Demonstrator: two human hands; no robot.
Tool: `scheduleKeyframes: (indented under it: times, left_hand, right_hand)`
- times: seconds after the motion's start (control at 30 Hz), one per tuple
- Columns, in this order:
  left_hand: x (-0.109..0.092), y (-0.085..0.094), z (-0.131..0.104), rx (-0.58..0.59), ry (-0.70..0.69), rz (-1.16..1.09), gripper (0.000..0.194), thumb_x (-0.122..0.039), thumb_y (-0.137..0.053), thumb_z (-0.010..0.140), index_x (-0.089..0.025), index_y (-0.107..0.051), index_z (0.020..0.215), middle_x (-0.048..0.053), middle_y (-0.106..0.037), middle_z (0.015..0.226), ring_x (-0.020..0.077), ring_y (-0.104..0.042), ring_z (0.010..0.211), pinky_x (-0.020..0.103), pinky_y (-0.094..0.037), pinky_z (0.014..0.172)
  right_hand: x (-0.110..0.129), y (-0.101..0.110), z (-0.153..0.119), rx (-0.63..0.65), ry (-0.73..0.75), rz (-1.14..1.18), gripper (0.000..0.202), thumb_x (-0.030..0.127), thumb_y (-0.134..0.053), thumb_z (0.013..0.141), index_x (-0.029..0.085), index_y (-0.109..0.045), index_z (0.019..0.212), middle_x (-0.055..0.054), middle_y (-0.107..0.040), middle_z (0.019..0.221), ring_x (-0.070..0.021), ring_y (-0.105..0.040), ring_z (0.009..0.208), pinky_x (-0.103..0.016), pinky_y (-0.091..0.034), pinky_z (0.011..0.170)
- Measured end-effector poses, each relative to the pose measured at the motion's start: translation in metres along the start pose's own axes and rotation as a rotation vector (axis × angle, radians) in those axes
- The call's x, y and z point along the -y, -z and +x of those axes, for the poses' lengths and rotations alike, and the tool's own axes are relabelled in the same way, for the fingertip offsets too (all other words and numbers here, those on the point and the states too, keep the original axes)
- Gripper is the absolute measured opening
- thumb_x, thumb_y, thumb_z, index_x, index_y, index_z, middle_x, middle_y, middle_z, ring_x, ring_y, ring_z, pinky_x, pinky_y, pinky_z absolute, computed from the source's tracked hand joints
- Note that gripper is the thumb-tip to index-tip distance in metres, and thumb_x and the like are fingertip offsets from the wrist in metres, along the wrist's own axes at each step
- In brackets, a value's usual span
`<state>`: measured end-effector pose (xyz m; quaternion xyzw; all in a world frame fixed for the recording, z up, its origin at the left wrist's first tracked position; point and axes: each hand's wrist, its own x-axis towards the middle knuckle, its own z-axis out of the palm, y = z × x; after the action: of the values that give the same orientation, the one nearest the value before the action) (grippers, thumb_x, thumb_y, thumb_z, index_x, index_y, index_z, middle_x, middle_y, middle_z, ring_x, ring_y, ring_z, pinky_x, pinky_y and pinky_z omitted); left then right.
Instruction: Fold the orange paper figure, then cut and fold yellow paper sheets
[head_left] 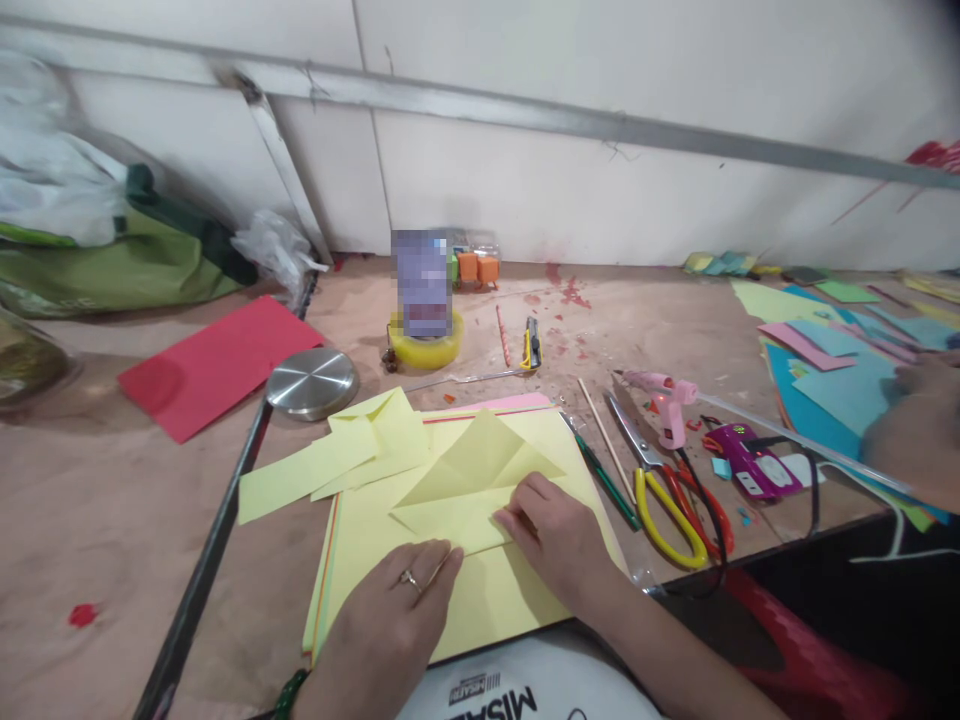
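A folded pale yellow sheet of paper [480, 455], with a pointed top and crease lines, lies on a stack of coloured paper [495, 610] whose top sheet is yellow. My left hand [405, 605], wearing a ring, is closed at the lower left edge of the folded paper, thumb and fingers pressed together there. At its right side my right hand [555, 530] has its fingers curled and pinches the paper's lower flap. Beside the stack's upper left corner rest cut pieces of yellow paper [307, 470], one of them folded.
Right of the stack lie a green pen [604, 475], a wooden stick [606, 440], scissors [671, 515] and a pink glue gun [667, 395]. A round metal tin [313, 382] and red paper [217, 365] are left. Another person's hand [919, 430] is blurred among coloured papers [847, 350].
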<state>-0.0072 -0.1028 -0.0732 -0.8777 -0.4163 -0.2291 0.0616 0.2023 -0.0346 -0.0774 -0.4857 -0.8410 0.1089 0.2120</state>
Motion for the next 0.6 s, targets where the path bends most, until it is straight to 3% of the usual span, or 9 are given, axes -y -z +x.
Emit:
scheduleKeyframes:
  times: [0.6]
  left_hand:
    - [-0.0027,0.0023,0.0019,0.008,0.01,0.027,0.033,0.0,-0.035,0.089,-0.004,-0.063,0.106,0.012,-0.069,0.093,0.0205,-0.064,0.082,0.033,-0.059,0.075]
  right_hand:
    - [0.0008,-0.0006,0.0007,-0.009,0.01,-0.02,0.025,0.023,-0.053,0.092,0.02,-0.05,0.067,0.001,-0.055,0.068,-0.0118,-0.053,0.059,-0.022,-0.035,0.052]
